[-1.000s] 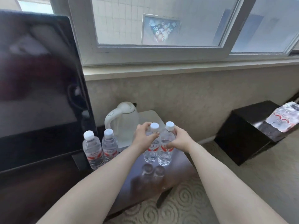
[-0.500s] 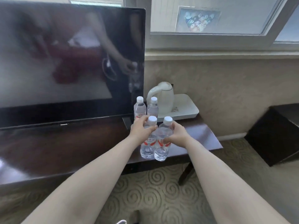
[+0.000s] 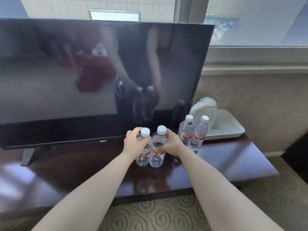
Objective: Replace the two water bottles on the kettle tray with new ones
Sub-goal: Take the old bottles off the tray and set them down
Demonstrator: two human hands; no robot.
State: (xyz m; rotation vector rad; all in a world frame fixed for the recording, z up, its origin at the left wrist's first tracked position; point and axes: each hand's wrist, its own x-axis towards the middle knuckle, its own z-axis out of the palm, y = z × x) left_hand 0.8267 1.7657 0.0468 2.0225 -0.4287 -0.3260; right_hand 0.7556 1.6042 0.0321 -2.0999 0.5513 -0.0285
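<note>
Both hands [image 3: 152, 145] each around one clear, white-capped, red-labelled bottle [image 3: 157, 147], upright, side by side on desk [image 3: 225, 164]

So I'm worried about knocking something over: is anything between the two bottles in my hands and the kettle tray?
Yes. Two other bottles stand upright on the table at the tray's near-left edge, right between your held bottles and the tray. The kettle fills its back-left part.

Pretty bright daylight pouring in from the big window [image 3: 256, 22] up top, with hazy reflections across the glossy black TV screen [image 3: 93, 77], pale glare patches on the dark polished wooden table [image 3: 225, 160], soft overall and fisheye-bent at the edges.
</note>
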